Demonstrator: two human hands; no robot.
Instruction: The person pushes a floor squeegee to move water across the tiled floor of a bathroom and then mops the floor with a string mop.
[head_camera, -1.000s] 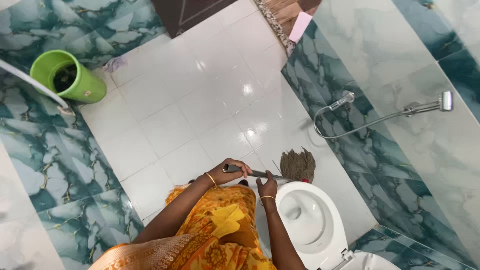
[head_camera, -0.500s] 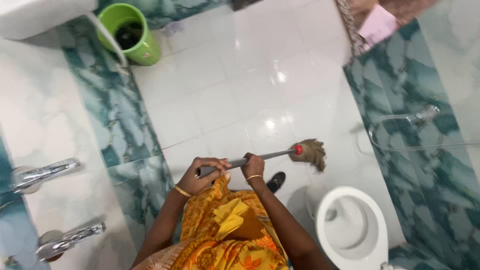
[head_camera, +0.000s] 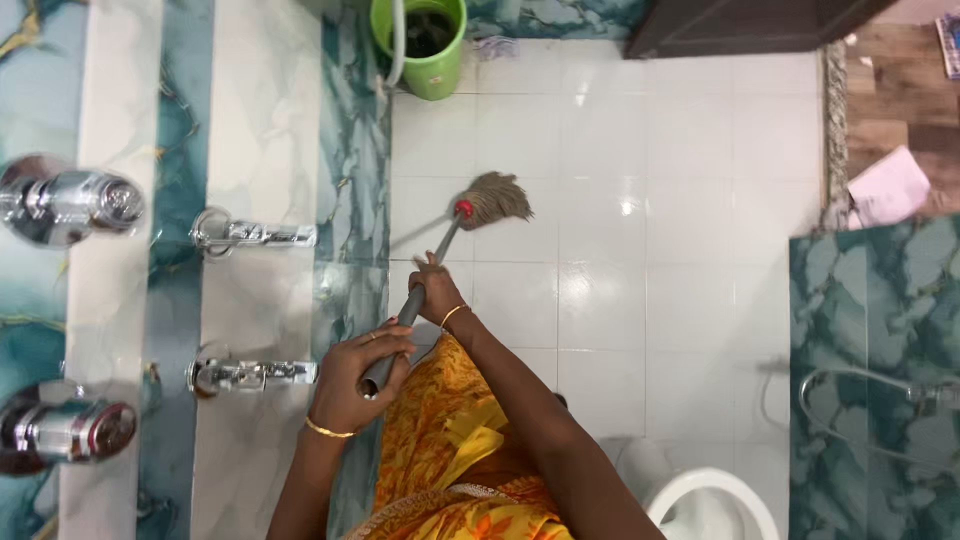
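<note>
I hold a mop with a grey handle (head_camera: 432, 262) in both hands. My left hand (head_camera: 357, 375) grips the near end of the handle. My right hand (head_camera: 438, 292) is closed around the handle further along. The brown string mop head (head_camera: 497, 200), joined by a red collar, rests on the white floor tiles (head_camera: 610, 200) near the left wall.
A green bucket (head_camera: 432, 40) with a hose in it stands at the far end of the floor. Several chrome taps (head_camera: 250, 235) stick out of the left wall. A white toilet bowl (head_camera: 715, 500) sits at bottom right, with a spray hose (head_camera: 860, 400) on the right wall. A dark door (head_camera: 740, 25) is at the top.
The mop head has swung from beside the toilet across the floor to the left wall side. My view has turned left, so the taps now fill the left.
</note>
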